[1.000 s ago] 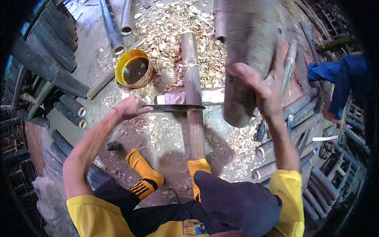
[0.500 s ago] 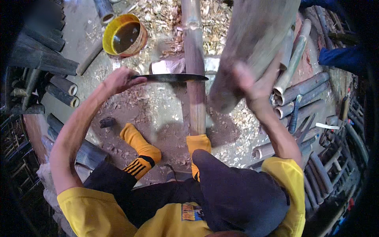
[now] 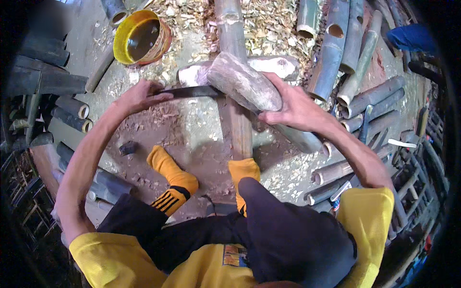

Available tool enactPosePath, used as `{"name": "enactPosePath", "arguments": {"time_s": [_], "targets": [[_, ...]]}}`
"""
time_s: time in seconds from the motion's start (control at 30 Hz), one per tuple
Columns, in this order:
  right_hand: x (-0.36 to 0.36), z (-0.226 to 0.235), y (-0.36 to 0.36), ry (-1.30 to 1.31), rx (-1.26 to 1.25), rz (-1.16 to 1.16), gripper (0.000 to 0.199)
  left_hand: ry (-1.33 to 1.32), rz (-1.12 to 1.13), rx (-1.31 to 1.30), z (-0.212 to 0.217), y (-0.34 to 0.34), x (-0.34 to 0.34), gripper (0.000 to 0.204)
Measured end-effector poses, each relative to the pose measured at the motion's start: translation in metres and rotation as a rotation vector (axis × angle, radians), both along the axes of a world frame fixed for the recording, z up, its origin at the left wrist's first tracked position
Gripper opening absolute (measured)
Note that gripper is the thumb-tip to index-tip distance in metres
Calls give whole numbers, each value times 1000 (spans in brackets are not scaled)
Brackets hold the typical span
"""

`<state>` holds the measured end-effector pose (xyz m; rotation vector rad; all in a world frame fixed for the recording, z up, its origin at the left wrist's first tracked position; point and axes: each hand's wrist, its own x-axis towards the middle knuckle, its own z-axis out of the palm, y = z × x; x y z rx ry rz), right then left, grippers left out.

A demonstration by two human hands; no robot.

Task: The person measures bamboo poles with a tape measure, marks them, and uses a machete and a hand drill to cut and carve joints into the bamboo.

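Note:
My left hand [image 3: 140,97] is closed round the handle of a machete [image 3: 194,91]. Its dark blade lies level across an upright-running bamboo pole [image 3: 241,137]. Over the blade's far end sits a thick, worn wooden block [image 3: 245,82], gripped by my right hand [image 3: 294,104] with thumb and fingers on either side. The block hides the blade tip and part of the pole. Below my right hand a grey rounded length [image 3: 300,138] shows; I cannot tell whether it belongs to the block. My right foot in a yellow sock [image 3: 244,169] is against the pole's near end.
A whitish log [image 3: 278,66] lies crosswise under the pole. Upper left stands a yellow bucket [image 3: 124,41] of dark liquid. Wood chips [image 3: 192,29] cover the far floor. Cut bamboo tubes [image 3: 331,53] lie on the right, others [image 3: 72,105] on the left. A dark small chunk [image 3: 127,148] lies near my left foot.
The wooden block has come down and left, from raised close to the camera on the right to over the blade and pole. My left hand and the machete have barely moved.

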<state>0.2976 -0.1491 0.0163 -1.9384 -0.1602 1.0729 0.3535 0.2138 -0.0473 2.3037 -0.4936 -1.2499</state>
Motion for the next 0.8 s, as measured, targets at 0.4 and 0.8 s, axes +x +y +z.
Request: {"name": "enactPosePath", "arguments": {"time_s": [0.4, 0.8], "targets": [[-107, -17, -24, -257, 97, -747, 85, -80, 491, -89, -59, 14, -118, 32], [-171, -43, -7, -351, -239, -605, 83, -697, -19, 133, 10, 9, -109, 30]]}}
